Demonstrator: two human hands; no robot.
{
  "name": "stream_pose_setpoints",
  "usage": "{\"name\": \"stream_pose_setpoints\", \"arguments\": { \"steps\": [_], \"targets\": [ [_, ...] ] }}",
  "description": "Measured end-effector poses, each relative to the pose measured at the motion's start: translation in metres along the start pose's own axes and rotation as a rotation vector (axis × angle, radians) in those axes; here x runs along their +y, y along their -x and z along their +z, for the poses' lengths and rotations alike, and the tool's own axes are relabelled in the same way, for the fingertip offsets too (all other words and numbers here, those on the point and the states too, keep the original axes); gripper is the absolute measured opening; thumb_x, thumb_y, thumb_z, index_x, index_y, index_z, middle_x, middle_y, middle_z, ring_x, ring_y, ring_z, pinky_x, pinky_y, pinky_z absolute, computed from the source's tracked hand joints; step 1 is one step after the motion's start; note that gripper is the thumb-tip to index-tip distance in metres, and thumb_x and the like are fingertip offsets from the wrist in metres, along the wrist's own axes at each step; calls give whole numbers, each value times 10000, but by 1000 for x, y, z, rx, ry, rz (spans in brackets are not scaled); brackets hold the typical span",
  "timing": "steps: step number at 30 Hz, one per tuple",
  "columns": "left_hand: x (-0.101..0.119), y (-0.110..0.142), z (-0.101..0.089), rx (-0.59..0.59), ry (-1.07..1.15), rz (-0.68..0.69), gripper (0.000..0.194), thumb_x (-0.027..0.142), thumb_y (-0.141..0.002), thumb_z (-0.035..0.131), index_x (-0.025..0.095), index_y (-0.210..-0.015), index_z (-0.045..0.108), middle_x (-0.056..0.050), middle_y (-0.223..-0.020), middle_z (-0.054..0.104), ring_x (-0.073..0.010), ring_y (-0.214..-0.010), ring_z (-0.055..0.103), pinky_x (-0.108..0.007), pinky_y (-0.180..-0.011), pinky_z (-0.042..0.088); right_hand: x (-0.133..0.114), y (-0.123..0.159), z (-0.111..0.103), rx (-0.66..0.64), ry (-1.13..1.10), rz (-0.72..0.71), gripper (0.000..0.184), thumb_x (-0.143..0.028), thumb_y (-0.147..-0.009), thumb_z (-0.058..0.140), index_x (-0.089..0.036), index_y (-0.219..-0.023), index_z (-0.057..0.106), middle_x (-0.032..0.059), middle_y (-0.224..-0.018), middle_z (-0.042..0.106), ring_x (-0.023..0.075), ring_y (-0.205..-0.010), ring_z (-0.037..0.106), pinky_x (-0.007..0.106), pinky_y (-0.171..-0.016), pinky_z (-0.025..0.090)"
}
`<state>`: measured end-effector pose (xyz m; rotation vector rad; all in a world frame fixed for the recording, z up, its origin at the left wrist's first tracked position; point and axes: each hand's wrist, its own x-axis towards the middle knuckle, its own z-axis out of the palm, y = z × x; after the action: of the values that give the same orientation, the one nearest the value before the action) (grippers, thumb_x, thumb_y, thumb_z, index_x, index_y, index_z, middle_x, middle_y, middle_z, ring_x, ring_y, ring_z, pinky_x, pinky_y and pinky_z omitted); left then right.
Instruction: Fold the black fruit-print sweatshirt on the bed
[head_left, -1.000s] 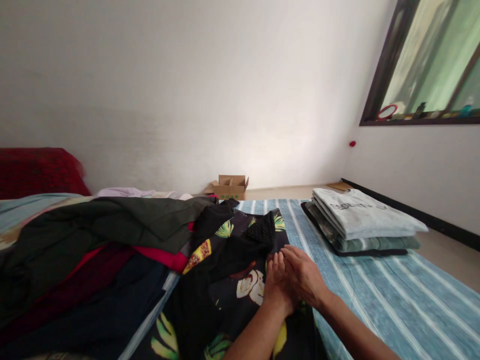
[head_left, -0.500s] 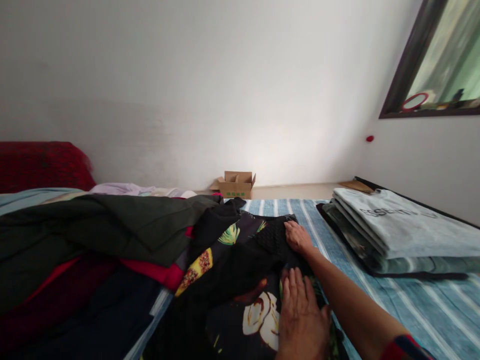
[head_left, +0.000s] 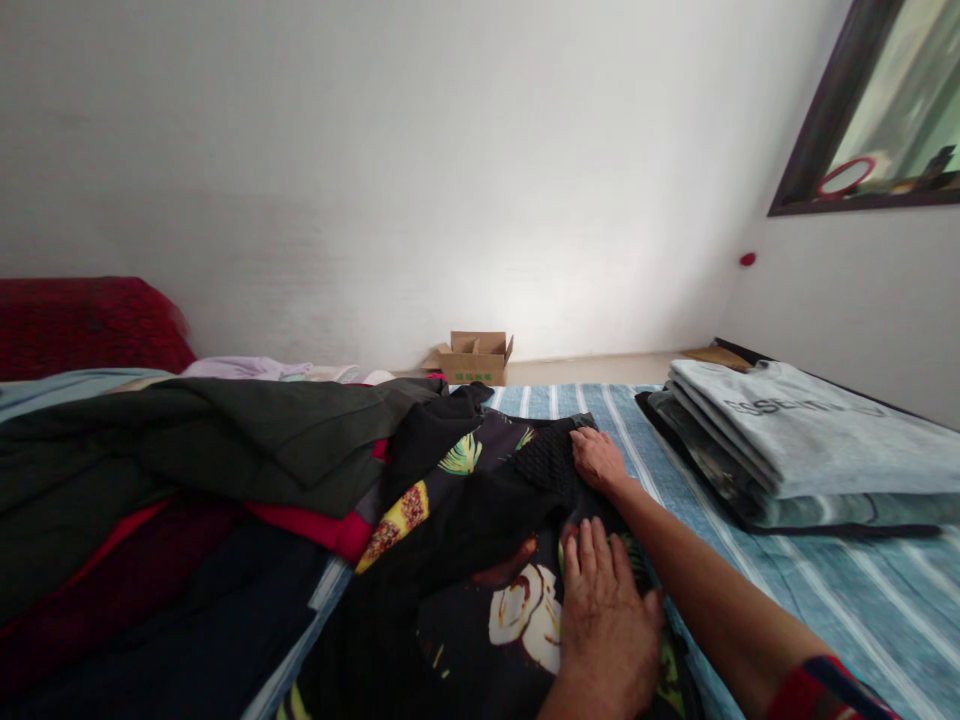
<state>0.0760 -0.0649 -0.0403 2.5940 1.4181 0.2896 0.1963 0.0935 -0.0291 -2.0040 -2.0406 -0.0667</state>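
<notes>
A black garment [head_left: 457, 650] printed with coconut, papaya and leaf shapes is spread on the bed in front of me. My left hand [head_left: 607, 620] rests palm down on its right part, fingers stretched out beside the white coconut print. Farther up, my right hand [head_left: 598, 460] lies on the garment's right edge, touching a black textured patch [head_left: 546, 458]. Its fingers point left and look laid on the cloth; the thumb is hidden. Both hands press from above.
A folded stack with a grey lettered shirt [head_left: 810, 430] on top sits at the right on the blue striped bedsheet [head_left: 847, 590]. Dark clothes [head_left: 225, 440] are heaped at the left, near a red bundle [head_left: 90, 325]. An open cardboard box [head_left: 472, 365] stands by the wall.
The view has tilted slightly, so the bed and stack sit a little higher. Both hands keep nearly the same places on the garment.
</notes>
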Motion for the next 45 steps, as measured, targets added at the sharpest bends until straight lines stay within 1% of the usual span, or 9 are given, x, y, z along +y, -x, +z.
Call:
{"name": "stream_pose_setpoints", "arguments": {
  "steps": [5,9,17,23,28,34,39,42,45],
  "targets": [
    [2,2,-4,-5,-29,31,697,525,-943,190,36,-1403,376,-204,-1500,245,-333,-1405,121,-538,-1139,158,-5,5,-4,28,-33,-58,396,-160,-936,274,-155,-1220,549,116,-1244,568,199,-1149,495,301,-984,296],
    [3,3,-7,5,-54,47,694,500,-952,163,15,-1414,342,-214,-1494,261,-335,-1402,152,-530,-1141,157,-10,8,6,13,-73,-95,391,-174,-933,298,-148,-1240,538,107,-1231,581,183,-1132,510,262,-941,348],
    [6,7,-11,-45,-55,31,679,497,-948,193,33,-1423,335,-191,-1519,204,-314,-1417,114,-511,-1149,138,1,6,25,26,-131,-148,435,-289,-971,243,-114,-1251,527,144,-1279,549,219,-1218,459,331,-1005,336],
    [9,7,-17,-109,-25,13,708,530,-938,183,43,-1439,298,-173,-1530,193,-290,-1424,93,-497,-1155,104,7,8,30,25,-158,-231,462,-256,-965,215,-88,-1266,523,155,-1284,547,243,-1254,423,372,-1045,304],
    [10,6,-23,-131,32,-17,693,543,-936,202,55,-1404,357,-183,-1519,233,-284,-1418,140,-480,-1157,143,4,12,30,33,-162,-277,410,-210,-931,294,-71,-1203,567,168,-1231,572,251,-1212,448,365,-1053,280],
    [3,16,-58,-131,50,59,449,381,-920,373,134,-1272,504,-99,-1445,411,-220,-1358,309,-382,-1150,230,-2,14,31,40,-150,-233,406,-219,-913,343,-67,-1242,526,194,-1258,527,276,-1197,438,385,-1026,283],
    [-28,30,-102,-32,-39,66,309,277,-892,418,183,-1139,578,-61,-1331,528,-192,-1250,437,-328,-1102,311,-6,16,29,26,-132,-208,383,-238,-922,346,-90,-1226,525,179,-1213,533,274,-1180,433,378,-1005,283],
    [-56,32,-120,23,-250,-143,263,237,-868,453,158,-1078,591,-88,-1191,594,-221,-1148,502,-349,-1028,376,-8,17,26,24,-123,-203,372,-260,-932,341,-98,-1203,538,175,-1196,534,272,-1186,424,369,-1003,278],
    [-81,29,-129,-47,-463,-368,288,286,-836,530,119,-1058,605,-132,-1098,617,-290,-1114,519,-416,-964,408,-10,18,25,27,-115,-197,385,-269,-940,324,-87,-1209,531,185,-1205,524,284,-1200,412,377,-1001,280]
  ]
}}
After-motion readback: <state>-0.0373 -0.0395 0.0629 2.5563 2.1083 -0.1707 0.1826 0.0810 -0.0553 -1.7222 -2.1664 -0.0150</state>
